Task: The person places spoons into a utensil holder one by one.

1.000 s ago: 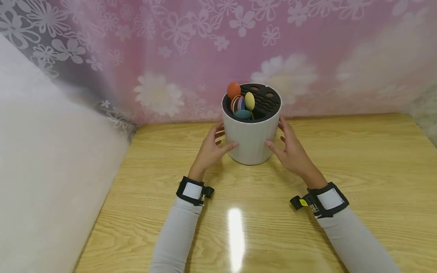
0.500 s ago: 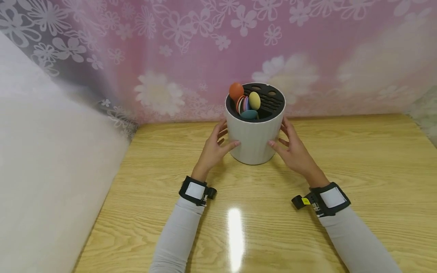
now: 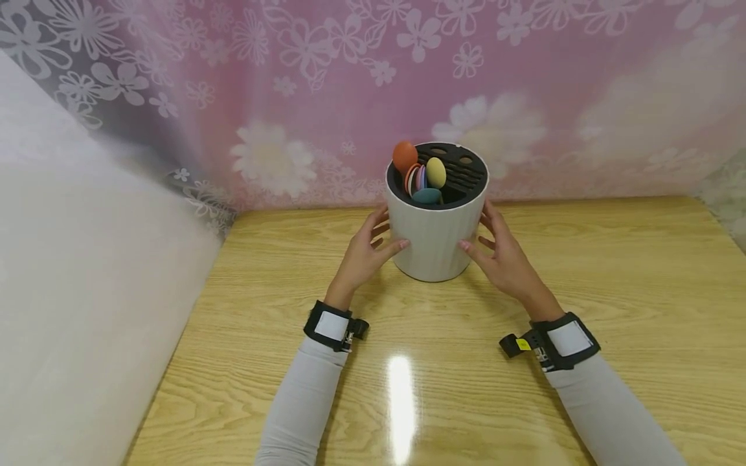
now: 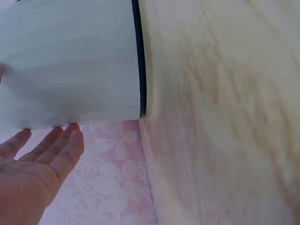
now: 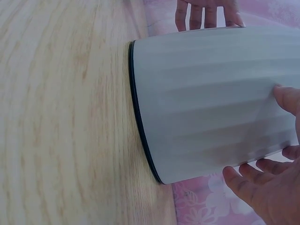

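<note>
A round white utensil holder with a black slotted top stands upright on the table, near its back edge. Out of its left side rise an orange spoon, a yellow spoon, a teal spoon and several thin coloured pieces beside them. My left hand grips its left side, thumb in front. From the other side my right hand holds it likewise. The left wrist view shows fingertips at the holder's wall; in the right wrist view, the thumb lies on the ribbed front.
The wooden table has a bright light reflection near its front. Behind it hangs a pink floral curtain close to the holder. A white sheet bounds the left side.
The utensil holder has shifted slightly right and turned a little, both hands moving with it, mostly in the first half second. Since then it has hardly moved.
</note>
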Tool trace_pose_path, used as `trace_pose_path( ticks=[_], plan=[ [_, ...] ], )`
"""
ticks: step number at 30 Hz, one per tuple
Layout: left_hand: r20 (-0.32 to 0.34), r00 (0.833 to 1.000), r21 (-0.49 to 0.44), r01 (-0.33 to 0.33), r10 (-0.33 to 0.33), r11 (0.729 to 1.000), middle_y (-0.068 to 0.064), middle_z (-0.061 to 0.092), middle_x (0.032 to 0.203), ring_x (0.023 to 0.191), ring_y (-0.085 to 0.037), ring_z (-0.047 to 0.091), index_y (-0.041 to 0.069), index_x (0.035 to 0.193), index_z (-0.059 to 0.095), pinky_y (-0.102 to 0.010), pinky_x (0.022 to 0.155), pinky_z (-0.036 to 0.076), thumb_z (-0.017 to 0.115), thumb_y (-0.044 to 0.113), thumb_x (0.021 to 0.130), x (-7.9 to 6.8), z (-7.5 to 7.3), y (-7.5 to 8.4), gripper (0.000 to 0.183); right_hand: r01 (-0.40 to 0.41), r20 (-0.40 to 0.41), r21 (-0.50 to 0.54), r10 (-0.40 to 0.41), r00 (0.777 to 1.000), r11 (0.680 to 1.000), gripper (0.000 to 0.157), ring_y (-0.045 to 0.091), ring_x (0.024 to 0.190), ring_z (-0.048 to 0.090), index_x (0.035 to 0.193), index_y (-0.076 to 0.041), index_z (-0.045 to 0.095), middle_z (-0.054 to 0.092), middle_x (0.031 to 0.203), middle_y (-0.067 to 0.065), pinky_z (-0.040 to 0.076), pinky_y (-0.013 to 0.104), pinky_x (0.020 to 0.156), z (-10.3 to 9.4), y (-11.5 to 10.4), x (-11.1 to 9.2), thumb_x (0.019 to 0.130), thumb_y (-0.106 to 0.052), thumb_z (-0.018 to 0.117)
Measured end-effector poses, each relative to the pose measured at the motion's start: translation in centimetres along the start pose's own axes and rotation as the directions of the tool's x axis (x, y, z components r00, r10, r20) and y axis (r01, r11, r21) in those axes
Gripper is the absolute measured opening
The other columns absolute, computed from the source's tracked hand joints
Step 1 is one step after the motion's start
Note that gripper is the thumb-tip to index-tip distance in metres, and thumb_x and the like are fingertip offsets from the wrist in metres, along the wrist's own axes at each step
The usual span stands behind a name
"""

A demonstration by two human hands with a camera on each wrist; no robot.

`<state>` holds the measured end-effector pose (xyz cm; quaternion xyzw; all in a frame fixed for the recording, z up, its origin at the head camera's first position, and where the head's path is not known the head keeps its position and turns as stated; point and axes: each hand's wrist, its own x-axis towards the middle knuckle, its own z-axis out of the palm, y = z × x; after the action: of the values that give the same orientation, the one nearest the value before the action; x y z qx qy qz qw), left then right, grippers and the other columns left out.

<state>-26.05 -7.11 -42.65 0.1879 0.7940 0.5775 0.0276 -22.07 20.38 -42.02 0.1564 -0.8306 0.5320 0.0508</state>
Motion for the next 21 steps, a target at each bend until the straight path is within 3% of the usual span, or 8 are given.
trace_pose_path(
  ticks=[10,15,18,21],
  plan=[
    [-0.002,1.0,-0.002,0.005,-0.005,1.0,-0.011,0.043,0.154,0.139,-0.029,0.046,0.017,0.158,0.031,-0.052,0.111,0.04,0.075,0.024,0.092,0.0,0.1,0.0,0.079,-0.002,0.006,-0.002,0.002,1.0,1.0,0.091,0.041,0.151,0.019,0.163,-0.022,0.002,0.01,0.168,0.009,0.032,0.068,0.108,-0.2,0.0,0.0,0.098,-0.012,0.065],
    [0.004,1.0,-0.016,0.019,-0.019,1.0,-0.014,0.042,0.153,0.139,-0.034,0.046,0.017,0.158,0.03,-0.051,0.112,0.039,0.073,0.024,0.094,-0.1,0.1,-0.1,0.078,-0.024,0.015,-0.005,0.024,1.0,1.0,0.084,0.044,0.15,0.018,0.163,-0.021,0.004,0.009,0.168,0.011,0.028,0.07,0.11,-0.4,0.1,-0.1,0.101,-0.019,0.061],
    [0.01,0.998,-0.003,0.06,-0.06,0.998,-0.015,0.042,0.153,0.138,-0.035,0.047,0.016,0.158,0.031,-0.05,0.112,0.04,0.07,0.025,0.096,-0.9,0.1,-0.4,0.074,-0.063,0.021,-0.057,0.064,0.998,0.996,0.08,0.048,0.149,0.018,0.163,-0.015,0.005,0.009,0.167,0.016,0.022,0.071,0.112,-0.7,0.2,-0.9,0.104,-0.026,0.057],
    [0.031,0.997,0.079,0.073,-0.076,0.994,-0.016,0.041,0.155,0.138,-0.035,0.046,0.012,0.156,0.033,-0.051,0.112,0.04,0.066,0.025,0.099,-2.2,0.0,-0.4,0.068,-0.088,0.033,-0.188,0.095,0.995,0.978,0.079,0.051,0.149,0.014,0.161,-0.004,0.005,0.008,0.165,0.025,0.017,0.071,0.113,-1.0,-0.1,-2.4,0.104,-0.03,0.054]
  ],
)
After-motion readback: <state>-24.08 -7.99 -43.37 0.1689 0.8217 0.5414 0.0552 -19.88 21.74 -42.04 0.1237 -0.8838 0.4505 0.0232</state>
